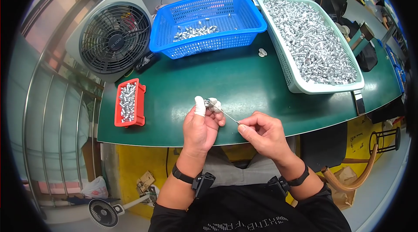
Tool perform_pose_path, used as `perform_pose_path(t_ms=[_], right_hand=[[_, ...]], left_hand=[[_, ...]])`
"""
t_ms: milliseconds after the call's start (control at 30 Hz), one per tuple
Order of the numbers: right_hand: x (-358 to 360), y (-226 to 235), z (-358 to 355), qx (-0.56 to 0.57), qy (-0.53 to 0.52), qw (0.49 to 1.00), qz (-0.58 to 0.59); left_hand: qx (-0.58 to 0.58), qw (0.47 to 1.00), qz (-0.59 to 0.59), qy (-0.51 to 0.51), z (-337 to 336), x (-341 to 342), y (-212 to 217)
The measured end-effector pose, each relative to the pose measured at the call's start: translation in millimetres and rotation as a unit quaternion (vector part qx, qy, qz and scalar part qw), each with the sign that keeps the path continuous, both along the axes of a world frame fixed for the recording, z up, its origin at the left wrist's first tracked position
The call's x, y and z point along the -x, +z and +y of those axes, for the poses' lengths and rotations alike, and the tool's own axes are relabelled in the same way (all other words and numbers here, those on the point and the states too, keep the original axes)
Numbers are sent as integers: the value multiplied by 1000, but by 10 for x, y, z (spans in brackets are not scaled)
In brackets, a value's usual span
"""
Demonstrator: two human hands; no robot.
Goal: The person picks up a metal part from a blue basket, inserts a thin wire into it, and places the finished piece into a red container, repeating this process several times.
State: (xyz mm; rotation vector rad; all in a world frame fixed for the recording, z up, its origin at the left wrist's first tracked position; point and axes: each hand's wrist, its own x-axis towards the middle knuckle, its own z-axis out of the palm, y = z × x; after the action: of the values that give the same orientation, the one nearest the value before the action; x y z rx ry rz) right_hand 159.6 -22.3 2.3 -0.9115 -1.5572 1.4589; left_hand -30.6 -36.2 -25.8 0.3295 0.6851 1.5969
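Note:
Over the near edge of the green table, my left hand [203,123] pinches a small silvery metal part [207,101] between its thumb and a finger, both tips wrapped in white covers. My right hand [262,132] grips the end of a thin metal rod [227,115] between thumb and forefinger. The rod slants up to the left, and its far tip meets the small part; whether it goes into the part is too small to tell. To the left stands a red bin [140,103] filled with similar silvery parts.
A blue basket [209,48] with some metal parts stands at the back. Right of it, a pale green basket [320,88] is heaped with them. A box fan [115,36] stands back left. Two small pale pieces [262,52] lie on the green table [209,75].

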Motion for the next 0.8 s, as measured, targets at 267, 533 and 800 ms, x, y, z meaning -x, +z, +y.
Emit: perform_pose_path(t_ms=[267,533,800], right_hand=[[-23,48,32,78,8,996,29],[-387,-22,263,332,96,922,172],[-410,-128,327,-270,2,961,-59]], left_hand=[[-15,998,55,-17,-9,-23,19],[-16,979,192,-63,14,-186,51],[61,979,157,-115,101,-200,207]])
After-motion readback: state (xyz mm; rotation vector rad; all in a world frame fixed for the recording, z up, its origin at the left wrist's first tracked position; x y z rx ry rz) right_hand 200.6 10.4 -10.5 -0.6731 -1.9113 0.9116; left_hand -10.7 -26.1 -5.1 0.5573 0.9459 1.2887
